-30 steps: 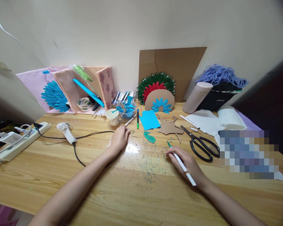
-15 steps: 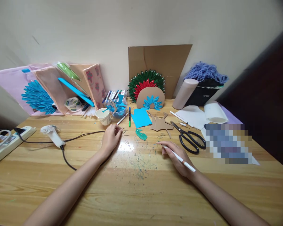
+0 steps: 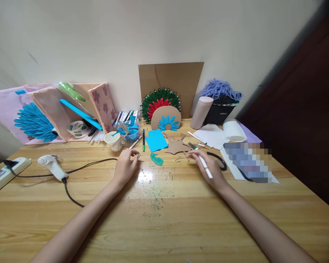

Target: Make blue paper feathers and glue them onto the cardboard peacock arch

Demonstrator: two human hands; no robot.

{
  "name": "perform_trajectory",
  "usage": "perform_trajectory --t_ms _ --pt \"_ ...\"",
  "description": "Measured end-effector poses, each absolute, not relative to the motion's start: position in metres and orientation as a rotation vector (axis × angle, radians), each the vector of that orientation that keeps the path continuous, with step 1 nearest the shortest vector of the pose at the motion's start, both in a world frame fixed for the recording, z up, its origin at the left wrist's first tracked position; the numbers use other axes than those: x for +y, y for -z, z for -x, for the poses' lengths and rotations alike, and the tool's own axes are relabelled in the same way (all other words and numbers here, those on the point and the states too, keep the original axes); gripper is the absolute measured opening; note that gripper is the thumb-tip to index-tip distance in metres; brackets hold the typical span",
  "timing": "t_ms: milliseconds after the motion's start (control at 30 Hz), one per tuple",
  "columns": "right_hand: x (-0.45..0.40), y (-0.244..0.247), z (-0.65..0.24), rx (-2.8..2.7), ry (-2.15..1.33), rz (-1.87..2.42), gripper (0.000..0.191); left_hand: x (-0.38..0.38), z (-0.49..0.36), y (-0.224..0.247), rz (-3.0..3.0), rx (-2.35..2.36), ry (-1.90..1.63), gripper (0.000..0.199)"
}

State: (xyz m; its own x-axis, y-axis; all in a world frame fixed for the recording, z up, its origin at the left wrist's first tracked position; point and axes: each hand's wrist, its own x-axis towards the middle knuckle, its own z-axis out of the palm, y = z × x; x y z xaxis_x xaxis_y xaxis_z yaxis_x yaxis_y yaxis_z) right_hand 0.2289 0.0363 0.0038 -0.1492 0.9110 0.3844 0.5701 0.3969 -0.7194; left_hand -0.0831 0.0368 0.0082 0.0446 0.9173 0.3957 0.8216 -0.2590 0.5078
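My right hand (image 3: 210, 170) is closed around a white marker (image 3: 207, 168) that slants across it. Its fingertips are by a thin brown cardboard strip (image 3: 186, 156) and partly cover the black-handled scissors (image 3: 222, 162). My left hand (image 3: 125, 166) rests on the table with curled fingers near some thin scraps; what is between the fingertips, if anything, is too small to make out. A green bird-shaped cutout (image 3: 157, 159) lies between the hands. Behind it are a blue sheet (image 3: 157, 140) and a jagged cardboard offcut (image 3: 177, 146). Fine shavings (image 3: 157, 188) dot the wood.
A paper cup (image 3: 113, 141) and a tub of blue scraps (image 3: 132, 132) stand back left. A blue-green marker (image 3: 143, 140) lies near them. A white glue gun (image 3: 52, 168) and its cord are at the left. Against the wall leans a cardboard sheet (image 3: 172, 78).
My right hand has moved forward to the cardboard strip and scissors, still gripping the white marker. My left hand's fingers have shifted slightly. The whole view has turned a little.
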Motion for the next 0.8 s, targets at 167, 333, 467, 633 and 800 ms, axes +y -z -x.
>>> perform_trajectory --t_ms 167,333,467,633,800 --pt "0.085 0.006 -0.271 -1.700 -0.292 1.547 0.019 0.030 0.031 -0.021 -2.343 1.486 -0.892 0.015" --pt "0.105 0.017 -0.280 -1.660 -0.320 1.556 0.011 0.040 -0.038 -0.018 -2.420 1.220 -0.766 0.017" --pt "0.100 0.011 -0.274 -1.606 -0.321 1.532 0.011 0.052 -0.074 -0.008 -2.302 1.207 -0.860 0.021" --pt "0.081 0.004 -0.251 -1.478 -0.729 1.191 0.027 0.067 -0.076 0.006 -2.009 1.168 -1.075 0.029" --pt "0.064 0.007 -0.222 -1.338 -0.872 1.080 0.031 0.080 -0.067 0.016 -1.568 0.987 -1.156 0.025"
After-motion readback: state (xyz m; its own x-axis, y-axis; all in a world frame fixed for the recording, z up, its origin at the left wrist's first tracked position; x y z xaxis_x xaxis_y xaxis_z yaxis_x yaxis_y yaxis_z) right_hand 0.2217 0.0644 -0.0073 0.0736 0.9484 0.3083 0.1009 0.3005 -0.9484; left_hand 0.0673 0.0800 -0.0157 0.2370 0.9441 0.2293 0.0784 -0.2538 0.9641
